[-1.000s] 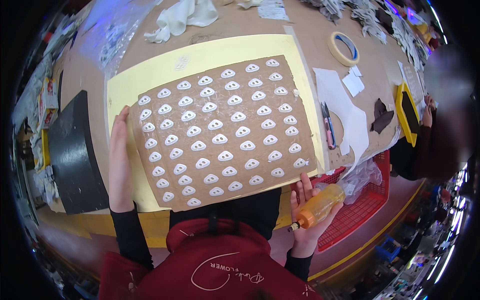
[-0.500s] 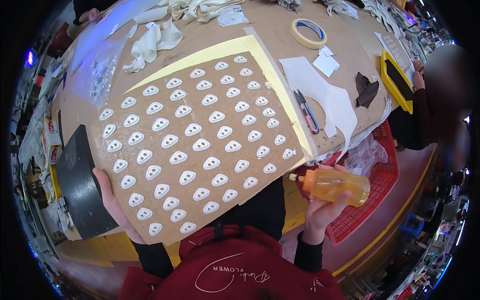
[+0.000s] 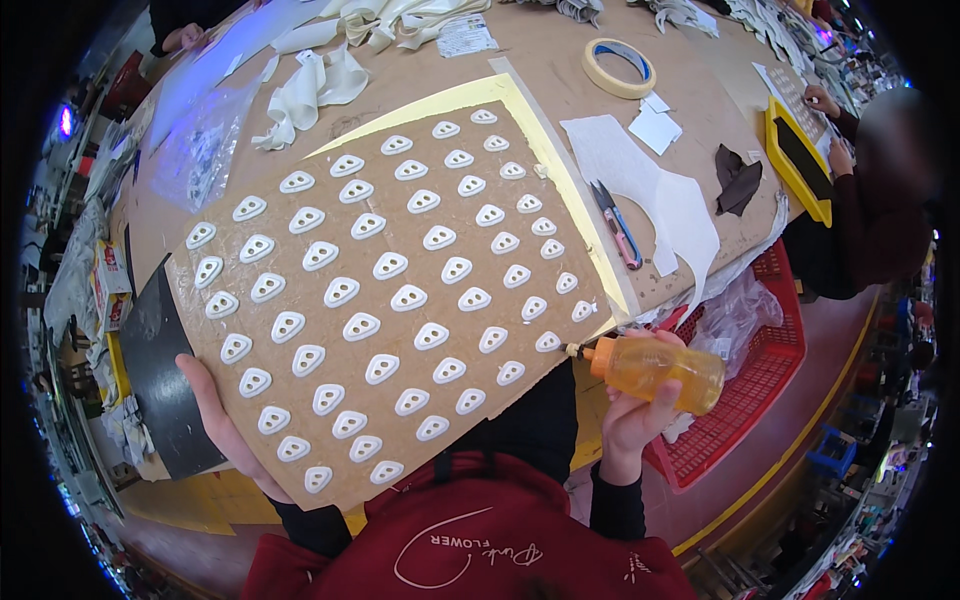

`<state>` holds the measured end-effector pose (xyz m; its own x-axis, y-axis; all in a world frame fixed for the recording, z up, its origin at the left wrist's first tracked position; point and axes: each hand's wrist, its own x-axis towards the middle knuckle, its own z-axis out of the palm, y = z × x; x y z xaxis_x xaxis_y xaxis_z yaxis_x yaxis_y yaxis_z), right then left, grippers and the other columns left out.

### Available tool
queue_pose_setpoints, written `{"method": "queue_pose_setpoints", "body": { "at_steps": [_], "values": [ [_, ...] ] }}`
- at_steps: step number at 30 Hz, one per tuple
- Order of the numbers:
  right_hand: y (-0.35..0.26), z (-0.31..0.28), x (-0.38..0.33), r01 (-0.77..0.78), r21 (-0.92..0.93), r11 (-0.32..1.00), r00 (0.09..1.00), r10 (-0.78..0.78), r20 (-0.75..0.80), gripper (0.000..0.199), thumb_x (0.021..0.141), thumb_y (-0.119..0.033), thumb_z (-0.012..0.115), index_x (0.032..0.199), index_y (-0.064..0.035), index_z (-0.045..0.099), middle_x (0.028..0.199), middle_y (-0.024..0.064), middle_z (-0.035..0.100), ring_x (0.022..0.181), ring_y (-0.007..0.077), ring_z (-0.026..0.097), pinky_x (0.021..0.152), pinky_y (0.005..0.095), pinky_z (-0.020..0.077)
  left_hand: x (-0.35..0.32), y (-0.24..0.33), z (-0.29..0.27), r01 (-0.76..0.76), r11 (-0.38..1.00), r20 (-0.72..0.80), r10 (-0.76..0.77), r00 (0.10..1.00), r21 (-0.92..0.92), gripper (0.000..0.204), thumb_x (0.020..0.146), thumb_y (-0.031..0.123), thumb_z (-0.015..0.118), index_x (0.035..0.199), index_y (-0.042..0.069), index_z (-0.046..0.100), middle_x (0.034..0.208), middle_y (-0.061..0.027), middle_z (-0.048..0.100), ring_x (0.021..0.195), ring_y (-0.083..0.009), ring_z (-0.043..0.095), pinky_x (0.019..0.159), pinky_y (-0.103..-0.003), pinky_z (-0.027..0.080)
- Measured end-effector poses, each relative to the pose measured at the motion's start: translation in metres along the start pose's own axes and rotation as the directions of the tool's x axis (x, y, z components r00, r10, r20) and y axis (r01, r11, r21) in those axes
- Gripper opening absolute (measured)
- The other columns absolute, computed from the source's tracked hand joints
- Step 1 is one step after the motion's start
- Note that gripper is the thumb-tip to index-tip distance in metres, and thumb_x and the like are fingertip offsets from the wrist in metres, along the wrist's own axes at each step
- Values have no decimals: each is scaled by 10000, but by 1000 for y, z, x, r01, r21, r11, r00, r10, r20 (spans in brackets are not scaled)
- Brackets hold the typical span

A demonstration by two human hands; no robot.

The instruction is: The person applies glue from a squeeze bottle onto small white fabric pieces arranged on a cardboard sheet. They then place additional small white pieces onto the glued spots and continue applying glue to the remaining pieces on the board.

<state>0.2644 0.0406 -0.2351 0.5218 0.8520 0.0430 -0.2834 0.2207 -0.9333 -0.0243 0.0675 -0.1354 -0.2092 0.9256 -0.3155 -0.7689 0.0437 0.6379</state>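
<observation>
My left hand (image 3: 222, 432) holds a brown board (image 3: 397, 335) by its lower left edge, thumb along the side and fingers hidden beneath. Rows of small white rounded-triangle pieces (image 3: 389, 265), each with two holes, cover the board. My right hand (image 3: 635, 425) is wrapped round a clear squeeze bottle (image 3: 665, 375) of amber liquid with an orange cap. The bottle lies nearly level, its narrow nozzle (image 3: 572, 350) pointing left at the white piece (image 3: 547, 342) by the board's right corner. Whether the tip touches that piece I cannot tell.
On the table are snips (image 3: 616, 225), white cut fabric (image 3: 655, 195), a tape roll (image 3: 619, 68), and a dark scrap (image 3: 738, 180). A red basket (image 3: 775, 365) stands below right. A black panel (image 3: 165, 370) lies left. A co-worker's hand (image 3: 840, 157) is beside a yellow-framed tray (image 3: 800, 165).
The bottle in my right hand has moved left, bringing its nozzle to the board's right corner. The board has shifted slightly lower at its left side. The co-worker's hands have moved apart.
</observation>
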Motion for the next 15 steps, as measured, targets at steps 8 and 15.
{"method": "queue_pose_setpoints", "body": {
  "at_steps": [8,15],
  "values": [
    [-2,-1,0,31,-1,1000,999,-31,-7,648,833,-503,609,1195,3,429,1037,202,603,661,179,603,449,215,438,-4,-2,7,-51,999,-11,51,999,-12,724,932,593,338,1406,50,265,1344,-220,408,1163,-328,510,935,-508,465],
    [-4,-2,3,43,-18,999,999,-43,12,650,824,-511,619,1187,-4,438,1039,196,602,675,178,606,457,211,442,-7,-2,-2,-96,995,67,95,993,1,676,932,569,375,1395,79,329,1372,-189,424,1188,-323,504,967,-531,436]
  ]
}}
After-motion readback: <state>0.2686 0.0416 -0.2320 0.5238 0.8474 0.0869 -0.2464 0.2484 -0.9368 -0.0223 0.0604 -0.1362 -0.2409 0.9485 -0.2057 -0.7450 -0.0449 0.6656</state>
